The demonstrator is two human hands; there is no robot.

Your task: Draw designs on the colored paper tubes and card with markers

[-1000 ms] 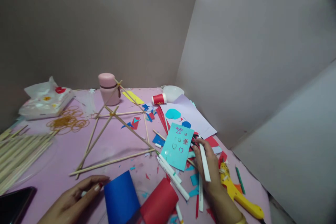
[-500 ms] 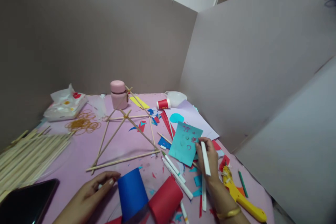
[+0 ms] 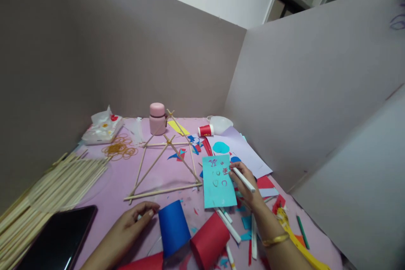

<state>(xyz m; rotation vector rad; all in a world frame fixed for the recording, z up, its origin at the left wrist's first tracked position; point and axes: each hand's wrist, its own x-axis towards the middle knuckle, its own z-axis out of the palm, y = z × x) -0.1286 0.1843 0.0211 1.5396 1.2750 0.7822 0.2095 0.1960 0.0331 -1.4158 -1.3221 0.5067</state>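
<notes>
My right hand (image 3: 245,181) grips a white marker (image 3: 243,178), its fingertips at the right edge of a turquoise paper card (image 3: 219,196). Small purple, red and dark drawings mark the card. My left hand (image 3: 136,221) rests with curled fingers around a small white cap-like piece (image 3: 139,217), mostly hidden. Right beside its fingertips is a blue paper-covered cup (image 3: 174,228). A red paper-covered cup (image 3: 210,239) lies tilted nearby. More white markers (image 3: 232,230) lie partly under the card. Behind the cups stands a frame of wooden sticks (image 3: 164,194) joined with rubber bands.
At left are a bundle of sticks (image 3: 68,183), a black phone (image 3: 58,238), loose rubber bands (image 3: 118,148) and a tissue pack (image 3: 103,130). A pink flask (image 3: 157,124) stands behind. Paper scraps and a yellow glue gun (image 3: 294,238) lie at right. Grey partitions (image 3: 284,93) enclose the table.
The turquoise card has turned more upright and now covers part of the markers. The marker in my right hand has tilted. The whole view has shifted; my left hand stays beside the blue cup.
</notes>
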